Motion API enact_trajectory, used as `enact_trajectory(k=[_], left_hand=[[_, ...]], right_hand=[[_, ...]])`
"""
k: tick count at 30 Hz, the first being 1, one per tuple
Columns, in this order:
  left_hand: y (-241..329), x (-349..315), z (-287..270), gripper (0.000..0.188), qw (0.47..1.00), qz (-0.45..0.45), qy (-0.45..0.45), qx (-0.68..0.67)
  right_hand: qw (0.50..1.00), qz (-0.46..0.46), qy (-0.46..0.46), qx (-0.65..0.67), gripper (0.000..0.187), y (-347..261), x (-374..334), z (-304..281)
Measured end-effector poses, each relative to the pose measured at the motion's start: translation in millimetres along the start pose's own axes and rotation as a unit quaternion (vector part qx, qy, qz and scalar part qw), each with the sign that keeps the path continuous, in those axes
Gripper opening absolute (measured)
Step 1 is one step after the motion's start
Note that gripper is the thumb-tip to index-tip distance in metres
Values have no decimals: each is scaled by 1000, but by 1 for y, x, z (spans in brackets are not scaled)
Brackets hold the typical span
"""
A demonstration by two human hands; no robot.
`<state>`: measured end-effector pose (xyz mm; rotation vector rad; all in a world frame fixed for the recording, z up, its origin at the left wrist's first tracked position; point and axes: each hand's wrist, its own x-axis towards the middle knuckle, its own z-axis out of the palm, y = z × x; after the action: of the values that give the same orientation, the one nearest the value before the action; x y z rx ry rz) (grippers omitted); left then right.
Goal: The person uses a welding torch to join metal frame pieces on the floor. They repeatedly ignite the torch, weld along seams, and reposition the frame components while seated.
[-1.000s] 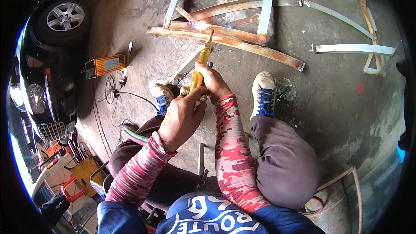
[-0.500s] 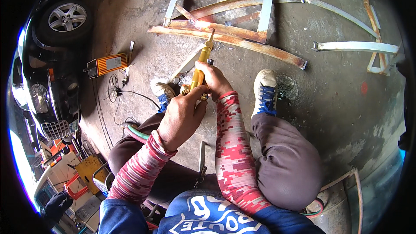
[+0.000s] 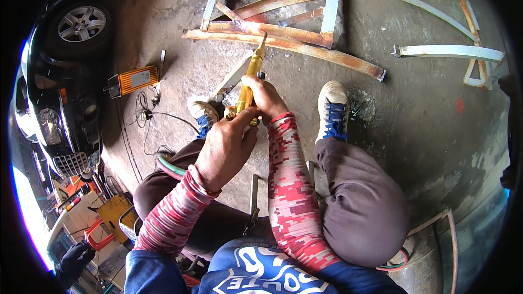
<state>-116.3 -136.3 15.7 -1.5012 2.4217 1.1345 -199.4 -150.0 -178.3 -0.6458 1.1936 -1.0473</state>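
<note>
Brass gas torch [image 3: 254, 68] clasped by left hand [image 3: 226, 149] and right hand [image 3: 263, 97].
Long axis is slanted forward-right, nozzle [image 3: 262, 42] pointed toward rusted bars [image 3: 299, 35].

The floor [image 3: 392, 109] spread out around you is grey concrete, patchy, with a crack at the far left. Directly ahead, on its far side, lies a rusty metal frame [image 3: 299, 34] with a long curved bar [image 3: 332, 57] along its near side. To the far right you have a second frame [image 3: 469, 8], overlapped by one end of a pale strip [image 3: 447, 50]. On your left rest an orange box [image 3: 127, 82] and, nearer, tangled black cables [image 3: 145, 114]. Your left shoe [image 3: 202, 111] and right shoe [image 3: 332, 103] also rest there.
</note>
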Motion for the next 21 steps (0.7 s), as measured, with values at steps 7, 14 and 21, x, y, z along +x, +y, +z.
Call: enact_trajectory(k=[7,14,21], left_hand=[[0,0,0,38,1000,-6,0,2],[1,0,-2,33,999,-9,-11,31],[3,-1,-3,34,999,-25,-23,36]], right_hand=[[996,23,1,84,31,-7,-5,-2],[998,-57,2,-39,31,-3,-2,-2],[999,-31,2,-15,35,-5,-3,-1]])
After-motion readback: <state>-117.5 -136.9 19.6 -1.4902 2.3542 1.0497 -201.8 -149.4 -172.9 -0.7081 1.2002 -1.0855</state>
